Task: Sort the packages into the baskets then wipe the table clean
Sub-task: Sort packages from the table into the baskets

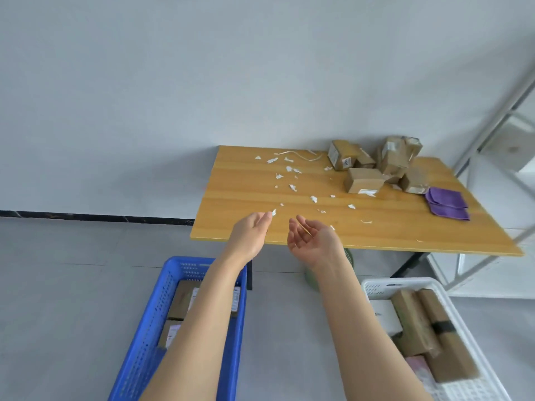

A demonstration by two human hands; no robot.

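Both hands are out over the near edge of the table [240,198], empty. Left hand [251,234]: fingers straight, close together, gripping nothing. One of the paper scraps [292,178] lies just past its fingertips. Right hand [312,240]: palm up, fingers loosely curled and slightly apart, nothing held. A thin pale line crosses the palm, can't tell what.

Packages [376,166]: loose heap of brown taped cardboard boxes, far beyond the right fingers and off to their right, well apart from both hands. Several are tilted and lean on each other. They likely handle light and stiff, and the taped faces may be a bit slick. Some corners look dented, with tape ends loose. Best hold: an outer box of the heap, thumb and fingers across two opposite flat faces, not by the tape. Pulling a low box would probably topple the leaning ones.

Purple cloth [447,202] lies folded just right of the heap. The scraps are scattered between the fingertips and the heap.

Containers, both on the floor back from the fingers:
- Blue basket [170,273], under the left forearm, holds brown labelled boxes [181,302], partly hidden by the arm.
- White basket [373,285], right of the right forearm, holds brown wrapped packs [417,322], one with a dark band, plus a white one and a pinkish one.
- Both look to have room.
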